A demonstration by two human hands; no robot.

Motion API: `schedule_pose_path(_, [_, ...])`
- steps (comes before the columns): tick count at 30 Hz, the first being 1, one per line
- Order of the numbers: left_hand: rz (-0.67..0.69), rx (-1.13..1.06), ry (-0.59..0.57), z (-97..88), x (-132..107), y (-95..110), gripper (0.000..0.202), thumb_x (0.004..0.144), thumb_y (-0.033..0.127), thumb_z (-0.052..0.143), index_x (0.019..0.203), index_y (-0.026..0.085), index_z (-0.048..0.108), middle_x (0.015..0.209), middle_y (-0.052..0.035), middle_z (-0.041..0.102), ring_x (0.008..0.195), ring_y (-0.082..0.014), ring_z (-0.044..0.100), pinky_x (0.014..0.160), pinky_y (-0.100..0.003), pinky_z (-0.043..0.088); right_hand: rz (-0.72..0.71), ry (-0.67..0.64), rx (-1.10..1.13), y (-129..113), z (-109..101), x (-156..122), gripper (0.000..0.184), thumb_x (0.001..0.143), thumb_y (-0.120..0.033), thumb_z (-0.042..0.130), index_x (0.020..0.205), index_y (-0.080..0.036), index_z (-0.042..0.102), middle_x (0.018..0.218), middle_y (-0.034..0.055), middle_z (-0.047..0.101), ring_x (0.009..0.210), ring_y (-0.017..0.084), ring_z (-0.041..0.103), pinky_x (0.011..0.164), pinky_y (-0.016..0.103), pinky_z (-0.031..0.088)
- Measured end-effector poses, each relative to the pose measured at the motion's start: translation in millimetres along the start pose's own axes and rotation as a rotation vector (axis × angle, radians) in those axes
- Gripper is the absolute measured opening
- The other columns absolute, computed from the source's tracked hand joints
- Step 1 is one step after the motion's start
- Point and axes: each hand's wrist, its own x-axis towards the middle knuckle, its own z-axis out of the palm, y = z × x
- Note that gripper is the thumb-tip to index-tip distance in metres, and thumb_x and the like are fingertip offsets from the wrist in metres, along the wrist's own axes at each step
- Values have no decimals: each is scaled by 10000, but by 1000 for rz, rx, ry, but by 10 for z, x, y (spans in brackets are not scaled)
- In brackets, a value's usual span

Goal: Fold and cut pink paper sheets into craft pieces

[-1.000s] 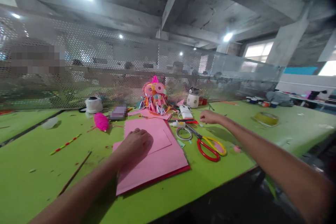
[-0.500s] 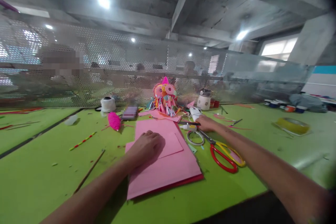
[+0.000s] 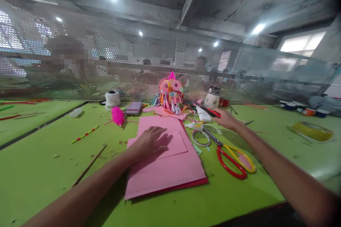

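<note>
My left hand [image 3: 151, 143] rests on a smaller sheet of pink paper [image 3: 178, 145], its fingers spread and slightly raised. Beneath that sheet lies a stack of larger pink paper [image 3: 170, 172], with a red layer showing at the near edge. My right hand [image 3: 226, 118] is closed around a slim black-and-red tool [image 3: 213, 112], lifted above a white device [image 3: 204, 115] and pointing left; its exact kind is unclear. Large scissors [image 3: 230, 159] with one red and one yellow handle lie below my right forearm, beside a roll of tape [image 3: 201, 138] and a small glue bottle [image 3: 195, 126].
A fringed paper owl [image 3: 172, 94] stands at the back, before a perforated metal screen [image 3: 119, 67]. A light-coloured bottle [image 3: 212, 98] is right of it. Pink yarn [image 3: 117, 116] and a thin stick [image 3: 90, 165] lie left; yellow tape [image 3: 311, 130] lies far right.
My right hand has risen off the table with the black-and-red tool, moving up and right. My left hand's fingers have spread on the paper. The view has shifted slightly.
</note>
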Motion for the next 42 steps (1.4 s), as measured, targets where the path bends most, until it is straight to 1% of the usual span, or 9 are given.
schedule_pose_path(3, [2,7,-11,-21,1,33,585,826,517,591,1306,195,503,1239,-142,577,1113,-294,513,940,-416,402,-31,-195,401,-316,53,-152,363,798,-308,597,1132,-167,608,589,-25,615,438,121,536,408,202,357])
schedule_pose_path(6, [-10,35,-31,-55,13,80,565,849,541,546,1289,188,514,1237,-152,576,1104,-301,518,917,-418,412,-4,-411,664,-579,165,-211,484,693,-302,718,1151,-182,616,604,-41,623,377,90,502,363,190,351])
schedule_pose_path(9, [-43,71,-67,-81,29,104,556,853,583,514,1223,171,555,1166,-158,607,1042,-304,535,856,-411,425,9,-612,779,-647,255,-201,534,684,-366,755,1169,-182,625,571,-58,596,379,80,506,375,186,388])
schedule_pose_path(12, [-50,78,-88,-88,30,102,497,851,594,510,1127,188,589,1038,-126,628,966,-282,544,815,-395,433,-9,-711,828,-578,300,-186,536,737,-474,722,1171,-173,628,512,-76,532,397,75,513,391,174,408])
schedule_pose_path(17, [-45,97,-44,-67,0,106,496,850,576,524,1177,203,528,1100,-120,575,997,-270,530,865,-409,439,-27,-737,817,-477,293,-216,523,791,-567,646,1083,-134,669,613,-23,599,435,57,519,418,166,420])
schedule_pose_path(22, [-58,114,-26,-51,-14,112,558,841,585,528,1234,191,483,1082,-123,551,965,-267,540,857,-415,451,-80,-757,816,-431,227,-267,532,811,-552,632,1153,-146,647,632,-18,597,448,59,523,420,163,401])
schedule_pose_path(32, [11,164,-109,-73,31,132,380,898,512,479,1153,255,593,1065,-100,566,972,-256,523,849,-402,435,-186,-933,597,-410,106,-343,513,847,-571,555,1115,-148,667,628,-28,564,418,54,466,427,182,390])
schedule_pose_path(38, [62,180,-116,-93,38,153,285,917,452,466,1043,262,636,1033,-81,595,999,-251,522,872,-405,423,-189,-809,551,-423,50,-404,552,837,-603,535,1084,-134,689,669,-13,586,437,47,390,417,186,319])
schedule_pose_path(42, [81,206,-116,-85,35,145,281,921,441,459,1022,258,649,1045,-83,601,1005,-252,527,872,-408,422,-259,-739,455,-429,20,-477,512,819,-565,586,1054,-131,722,823,43,665,631,110,517,559,220,391])
